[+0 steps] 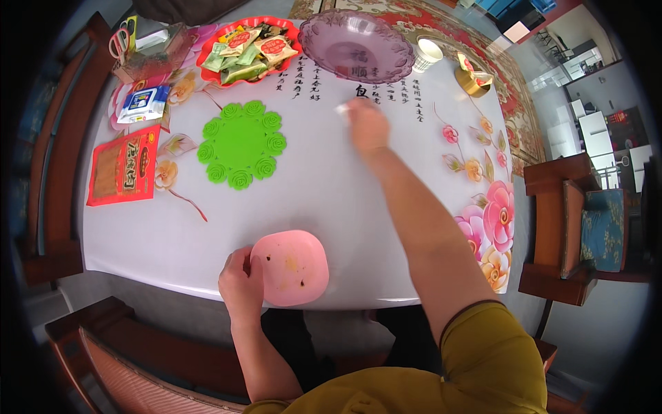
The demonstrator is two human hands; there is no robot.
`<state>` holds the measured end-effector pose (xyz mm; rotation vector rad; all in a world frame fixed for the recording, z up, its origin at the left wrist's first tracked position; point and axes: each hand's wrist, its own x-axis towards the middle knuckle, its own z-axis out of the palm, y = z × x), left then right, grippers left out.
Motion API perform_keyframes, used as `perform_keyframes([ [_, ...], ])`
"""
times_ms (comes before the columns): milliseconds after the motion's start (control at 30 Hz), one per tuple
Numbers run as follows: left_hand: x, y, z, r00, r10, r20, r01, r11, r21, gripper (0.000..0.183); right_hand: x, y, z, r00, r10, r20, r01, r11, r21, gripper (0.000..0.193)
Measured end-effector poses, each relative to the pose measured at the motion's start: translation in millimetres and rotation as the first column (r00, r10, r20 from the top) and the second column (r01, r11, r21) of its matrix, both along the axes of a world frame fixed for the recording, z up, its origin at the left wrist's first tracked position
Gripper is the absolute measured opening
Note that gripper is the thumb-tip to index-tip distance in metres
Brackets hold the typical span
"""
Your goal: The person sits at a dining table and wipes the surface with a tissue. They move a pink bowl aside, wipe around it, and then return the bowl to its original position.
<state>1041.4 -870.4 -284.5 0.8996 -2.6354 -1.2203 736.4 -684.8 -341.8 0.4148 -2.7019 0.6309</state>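
Note:
At the table's near edge, my left hand [241, 281] grips the left rim of a shallow pink dish [293, 268] with rounded corners. A few dark crumbs and a yellowish smear lie on the dish's bottom. My right hand [368, 125] reaches far across the tabletop, its fingers closed on a small white wad [342, 109] that looks like tissue; motion blurs it. Just beyond that hand is a translucent purple bowl [338, 65] with a scalloped rim. A flat green mat [241, 146] edged with rose shapes lies left of my right hand.
A red tray [215, 77] of wrapped snacks stands at the back, near a white paper cup [427, 54] and a gold container [472, 81]. On the left are a red food packet [124, 165], a wipes pack [143, 105] and a clear box [153, 58] with scissors. Wooden chairs [562, 228] flank the table.

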Motion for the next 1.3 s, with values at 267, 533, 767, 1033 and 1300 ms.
perform_keyframes([
  [267, 7, -31, 6, 0.842, 0.475, -0.256, -0.302, 0.808, 0.507, 0.033, 84, 141, 9, 0.993, -0.024, 0.115, 0.015, 0.997, 0.081, 0.007],
  [533, 4, -38, 42, 0.606, 0.732, -0.312, -0.383, 0.612, 0.692, 0.048, 148, 6, 3, 0.995, 0.097, -0.019, -0.094, 0.991, 0.093, 0.010],
  [767, 29, -73, 51, 0.316, 0.864, -0.393, -0.526, 0.504, 0.685, 0.047, 191, 106, 15, 0.974, -0.082, 0.213, 0.064, 0.994, 0.092, 0.009],
  [1033, 46, -87, 60, 0.106, 0.894, -0.436, -0.582, 0.411, 0.701, 0.051, 201, -8, 10, 0.998, 0.037, 0.051, -0.041, 0.997, 0.063, 0.009],
  [1300, 48, -92, 54, 0.027, 0.857, -0.515, -0.609, 0.423, 0.671, 0.052, 248, -258, 20, 0.776, 0.606, 0.177, -0.584, 0.795, -0.162, 0.009],
])
